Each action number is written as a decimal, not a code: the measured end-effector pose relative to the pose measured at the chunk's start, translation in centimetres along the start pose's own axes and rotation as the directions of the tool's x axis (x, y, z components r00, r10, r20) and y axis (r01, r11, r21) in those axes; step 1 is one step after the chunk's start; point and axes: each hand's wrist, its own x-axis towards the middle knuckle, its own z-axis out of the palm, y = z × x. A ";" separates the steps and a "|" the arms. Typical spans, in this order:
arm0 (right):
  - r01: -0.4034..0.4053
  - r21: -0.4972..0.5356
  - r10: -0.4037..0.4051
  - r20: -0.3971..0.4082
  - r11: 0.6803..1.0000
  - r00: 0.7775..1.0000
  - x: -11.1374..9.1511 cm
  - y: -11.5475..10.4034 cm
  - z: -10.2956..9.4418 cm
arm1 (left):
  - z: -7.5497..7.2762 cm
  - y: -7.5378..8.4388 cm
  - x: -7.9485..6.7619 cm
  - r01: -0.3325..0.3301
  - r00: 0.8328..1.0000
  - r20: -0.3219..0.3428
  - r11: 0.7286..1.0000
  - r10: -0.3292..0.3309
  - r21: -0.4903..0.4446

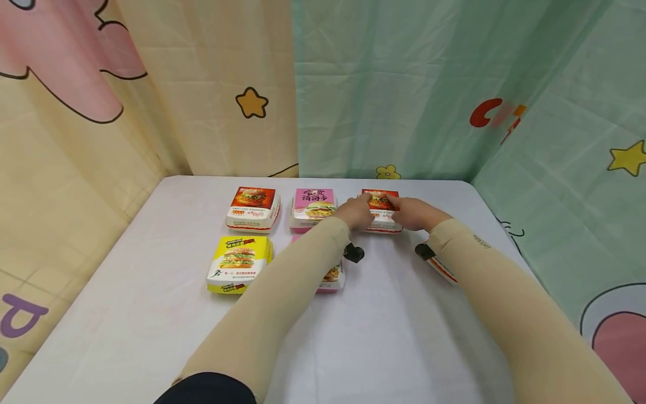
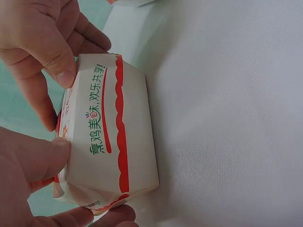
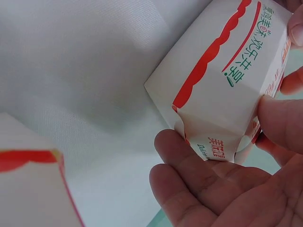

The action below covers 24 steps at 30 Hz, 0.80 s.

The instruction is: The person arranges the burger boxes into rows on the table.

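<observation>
A red and white burger box [image 1: 383, 225] with a burger picture on its lid is at the back right of the table, between both hands. My left hand [image 1: 355, 213] holds its left side, thumb on the lid edge and fingers at the side in the left wrist view. My right hand [image 1: 416, 213] holds the right side, with its thumb on the top edge and fingers [image 3: 189, 156] along the end flap in the right wrist view. The box's front wall [image 2: 106, 118] carries green writing and a red wavy band. Its lid looks closed.
To the left stand another red and white box [image 1: 252, 209], a pink box [image 1: 313, 205] and a yellow box [image 1: 238, 264]. My left sleeve partly covers a second pink box [image 1: 332, 278]. Beneath my right forearm, a white box [image 1: 441, 270] is mostly hidden. Curtains [image 1: 383, 84] enclose the white table [image 1: 363, 336].
</observation>
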 end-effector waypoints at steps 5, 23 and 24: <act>0.020 0.031 -0.019 -0.035 0.999 0.999 -0.2 0.0 0.0 | 0.1 -0.3 0.0 0.003 1.000 -0.013 1.000 -0.003 -0.028; -0.007 0.096 0.011 -0.035 0.995 0.999 0.2 0.1 0.4 | 0.1 -1.0 -0.3 0.018 0.999 -0.026 0.996 -0.020 -0.092; -0.008 0.102 0.012 -0.034 0.995 0.999 0.2 0.1 0.4 | 0.1 -1.0 -0.3 0.020 0.999 -0.024 0.995 -0.023 -0.093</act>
